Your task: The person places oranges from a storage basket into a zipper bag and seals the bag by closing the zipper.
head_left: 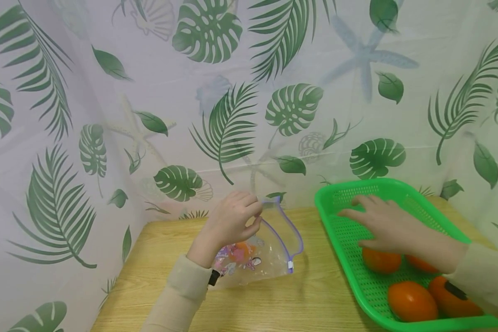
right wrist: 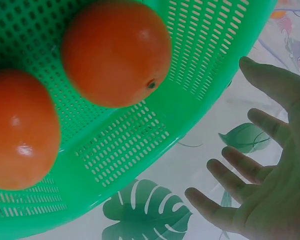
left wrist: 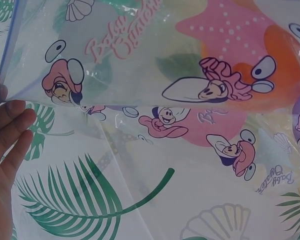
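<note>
My left hand [head_left: 232, 219] pinches the open edge of a clear zip bag [head_left: 269, 265] with a purple seal and white slider. Cartoon oyster prints cover the bag, and a round orange shape, seemingly an orange [left wrist: 287, 67], shows through its plastic. Over the green basket [head_left: 335, 240] hovers my right hand [head_left: 388, 226], fingers spread and holding nothing. Several oranges [head_left: 412, 300] lie in the basket's near part, some partly hidden under my right forearm. In the right wrist view, the nearest orange [right wrist: 117, 52] is apart from my fingers.
Both the bag and the basket rest on a wooden table [head_left: 157, 276], the basket at the right. A white curtain [head_left: 249, 138] with green leaf prints hangs behind the table and along its sides.
</note>
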A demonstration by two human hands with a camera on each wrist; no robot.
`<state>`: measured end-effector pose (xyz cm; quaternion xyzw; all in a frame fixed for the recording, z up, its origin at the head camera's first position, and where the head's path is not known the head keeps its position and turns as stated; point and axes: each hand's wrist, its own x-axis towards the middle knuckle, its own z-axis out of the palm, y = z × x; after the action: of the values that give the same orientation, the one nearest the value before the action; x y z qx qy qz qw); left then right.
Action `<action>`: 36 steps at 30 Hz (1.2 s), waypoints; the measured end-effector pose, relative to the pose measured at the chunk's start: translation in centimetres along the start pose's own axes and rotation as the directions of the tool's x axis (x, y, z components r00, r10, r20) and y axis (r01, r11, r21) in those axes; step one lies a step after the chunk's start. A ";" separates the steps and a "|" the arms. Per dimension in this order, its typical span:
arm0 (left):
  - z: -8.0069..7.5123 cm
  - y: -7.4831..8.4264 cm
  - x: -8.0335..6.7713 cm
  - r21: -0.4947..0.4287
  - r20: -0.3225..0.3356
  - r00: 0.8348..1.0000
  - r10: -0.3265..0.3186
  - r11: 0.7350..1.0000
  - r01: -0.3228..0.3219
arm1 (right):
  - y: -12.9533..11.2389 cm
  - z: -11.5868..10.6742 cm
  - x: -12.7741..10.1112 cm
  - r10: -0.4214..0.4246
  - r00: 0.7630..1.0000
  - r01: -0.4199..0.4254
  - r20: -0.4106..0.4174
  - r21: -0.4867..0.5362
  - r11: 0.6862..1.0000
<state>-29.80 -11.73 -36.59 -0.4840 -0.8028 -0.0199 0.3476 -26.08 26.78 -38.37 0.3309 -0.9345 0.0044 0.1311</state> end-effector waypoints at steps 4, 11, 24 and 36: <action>-0.1 0.0 0.0 0.001 0.002 1.000 0.004 1.000 -0.004 | 0.3 0.1 -0.4 0.008 1.000 -0.008 0.004 0.006 1.000; -0.1 0.0 0.0 0.000 -0.010 1.000 0.014 1.000 -0.014 | 0.6 0.3 -0.8 0.018 1.000 -0.019 0.018 0.025 1.000; 0.0 0.1 0.0 0.004 0.001 1.000 0.002 1.000 -0.002 | 1.1 1.2 -1.9 0.045 0.996 -0.048 0.079 0.029 0.998; -0.1 0.2 0.0 0.007 0.006 1.000 -0.002 1.000 0.002 | 1.0 1.8 -3.1 0.058 0.990 -0.071 0.131 0.095 0.993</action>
<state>-29.60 -11.69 -36.57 -0.4820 -0.8043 -0.0159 0.3471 -24.79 29.28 -40.76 0.3060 -0.9499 0.0340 0.0540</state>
